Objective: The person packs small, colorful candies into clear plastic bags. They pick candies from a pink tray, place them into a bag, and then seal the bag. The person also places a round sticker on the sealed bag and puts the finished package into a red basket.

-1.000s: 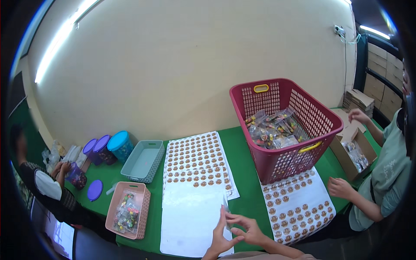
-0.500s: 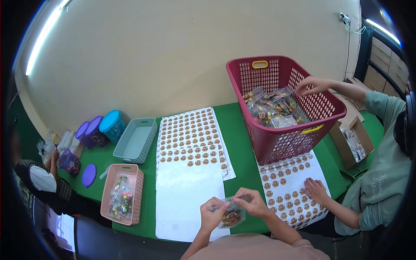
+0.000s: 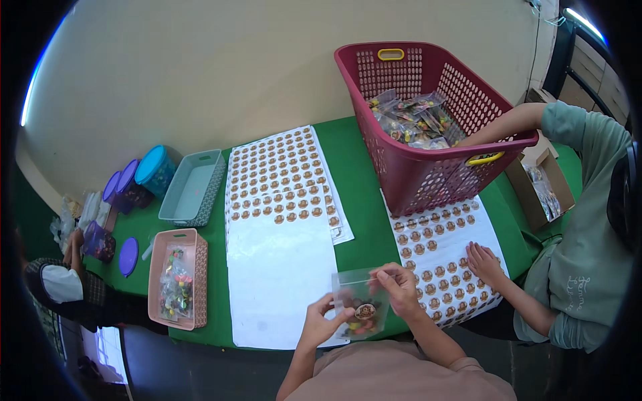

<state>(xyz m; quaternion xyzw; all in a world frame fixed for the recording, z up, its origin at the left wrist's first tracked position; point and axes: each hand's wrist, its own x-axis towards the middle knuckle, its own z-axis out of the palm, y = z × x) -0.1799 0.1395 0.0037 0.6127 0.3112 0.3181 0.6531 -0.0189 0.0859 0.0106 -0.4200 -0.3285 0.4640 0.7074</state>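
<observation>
Between my hands is a clear plastic zip bag [image 3: 349, 284] of colourful sweets, upright, with a round brown sticker on its front. My left hand [image 3: 319, 322] grips its lower left side, the thumb pressed beside the sticker. My right hand [image 3: 399, 289] pinches the bag's top right corner. Just left of the bag lies a sheet of round brown stickers [image 3: 281, 281], its near half bare white backing. To the right, a second sticker sheet [image 3: 428, 257] lies under a co-worker's flat hand [image 3: 487, 264].
A maroon basket [image 3: 428, 177] holds several filled bags; the co-worker's other arm [image 3: 501, 127] reaches into it. Left stand a pink basket [image 3: 200, 284] with filled bags, a mint basket [image 3: 217, 184] and lidded tubs [image 3: 155, 172]. An open carton [image 3: 535, 200] sits far right. Another person [image 3: 67, 284] stands at left.
The bag has turned more upright and its sticker shows fully. My right hand has shifted to its top corner. The co-worker's arm has dipped into the maroon basket. The whole view has tilted down.
</observation>
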